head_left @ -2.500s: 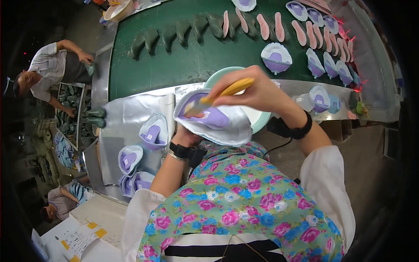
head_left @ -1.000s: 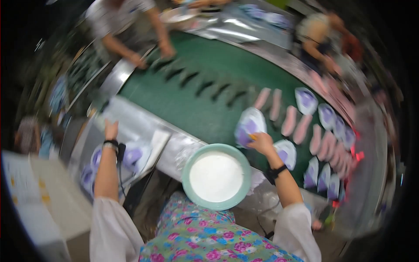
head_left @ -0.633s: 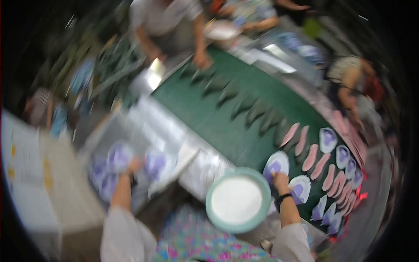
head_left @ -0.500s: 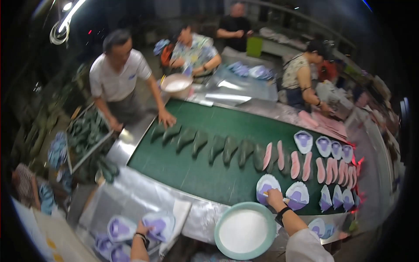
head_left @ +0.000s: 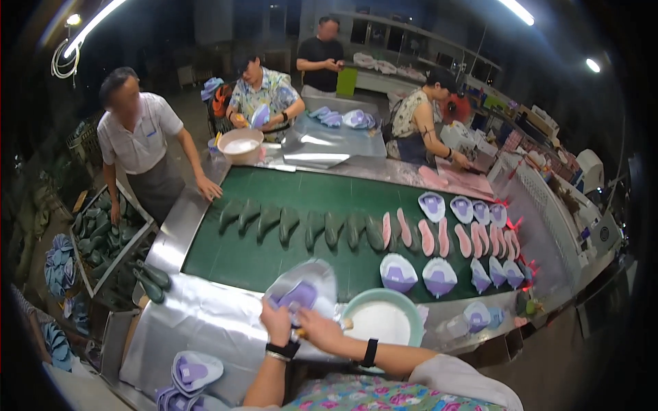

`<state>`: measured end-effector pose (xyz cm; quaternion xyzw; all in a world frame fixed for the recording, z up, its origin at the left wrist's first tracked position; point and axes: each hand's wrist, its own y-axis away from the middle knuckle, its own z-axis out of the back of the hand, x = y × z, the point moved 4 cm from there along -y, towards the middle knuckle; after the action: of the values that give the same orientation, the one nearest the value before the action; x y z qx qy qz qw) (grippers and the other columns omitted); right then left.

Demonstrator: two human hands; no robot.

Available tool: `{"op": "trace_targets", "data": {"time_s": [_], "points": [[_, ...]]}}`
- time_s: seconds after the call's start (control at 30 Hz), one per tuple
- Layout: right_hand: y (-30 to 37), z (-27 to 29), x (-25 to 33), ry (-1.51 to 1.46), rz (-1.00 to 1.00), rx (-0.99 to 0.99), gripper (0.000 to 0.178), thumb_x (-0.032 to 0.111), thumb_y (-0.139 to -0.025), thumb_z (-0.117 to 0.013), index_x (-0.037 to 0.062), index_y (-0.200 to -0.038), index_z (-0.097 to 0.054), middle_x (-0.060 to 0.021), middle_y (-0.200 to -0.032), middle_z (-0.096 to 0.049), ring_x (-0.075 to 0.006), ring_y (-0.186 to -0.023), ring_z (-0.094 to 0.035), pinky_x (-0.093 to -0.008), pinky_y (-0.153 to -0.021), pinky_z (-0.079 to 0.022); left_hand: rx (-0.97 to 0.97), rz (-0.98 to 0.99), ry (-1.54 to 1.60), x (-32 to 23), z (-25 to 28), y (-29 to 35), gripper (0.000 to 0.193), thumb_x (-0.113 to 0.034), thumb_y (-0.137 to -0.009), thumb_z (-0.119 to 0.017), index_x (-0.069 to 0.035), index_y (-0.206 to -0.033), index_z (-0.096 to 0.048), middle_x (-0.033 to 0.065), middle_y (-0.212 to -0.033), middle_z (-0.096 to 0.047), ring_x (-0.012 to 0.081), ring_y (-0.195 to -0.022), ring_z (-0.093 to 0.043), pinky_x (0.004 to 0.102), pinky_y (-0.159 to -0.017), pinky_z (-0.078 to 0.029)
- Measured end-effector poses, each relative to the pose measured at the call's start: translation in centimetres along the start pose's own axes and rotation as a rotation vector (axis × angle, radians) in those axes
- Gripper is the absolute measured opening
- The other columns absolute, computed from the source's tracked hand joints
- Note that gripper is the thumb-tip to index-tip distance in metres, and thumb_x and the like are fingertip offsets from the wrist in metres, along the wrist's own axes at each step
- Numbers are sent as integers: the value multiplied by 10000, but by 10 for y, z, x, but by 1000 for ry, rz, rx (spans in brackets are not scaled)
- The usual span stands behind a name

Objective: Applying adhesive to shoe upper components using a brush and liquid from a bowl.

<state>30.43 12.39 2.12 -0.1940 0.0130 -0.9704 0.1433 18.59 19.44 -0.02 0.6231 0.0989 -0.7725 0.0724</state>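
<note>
My left hand grips a purple and white shoe upper by its near edge, holding it above the belt's front edge. Close beside it, my right hand is closed around a yellowish brush handle; the brush's working end is hidden against the upper. Just right of my hands stands a pale green bowl of white paste or liquid. More uppers lie piled at the lower left. Two uppers, one of them a left-hand upper, rest on the belt's near side.
The green belt carries a row of dark green shoe lasts, pink insoles and more uppers. A crate of lasts stands at left beside a co-worker. Several other people work across the belt.
My left hand has raised an upper from the near-left sheet toward the middle. My right hand has left the belt's near side and moved left to meet it. The whole view has shifted.
</note>
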Motion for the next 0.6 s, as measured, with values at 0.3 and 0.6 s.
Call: {"op": "trace_targets", "data": {"time_s": [0.3,0.6], "points": [[75,117,-13,-433,-80,-80,349,307,-704,-738,57,-923,-632,-163,-726,-606,-343,-701,-586,-398,-628,-468,1160,92,468,-51,2,67,713,-25,-843,-549,-93,-1442,-168,100,-1430,-283,204,-1282,-311,325,-992,-354],[133,115,-65,-687,-125,-175,261,263,-854,-608,8,-881,-653,-143,-759,-642,-259,-633,-601,-355,-624,-467,776,496,646,7,14,135,399,-126,-851,-595,-25,-1224,-499,75,-1063,-611,174,-991,-591,311,-872,-472]]}}
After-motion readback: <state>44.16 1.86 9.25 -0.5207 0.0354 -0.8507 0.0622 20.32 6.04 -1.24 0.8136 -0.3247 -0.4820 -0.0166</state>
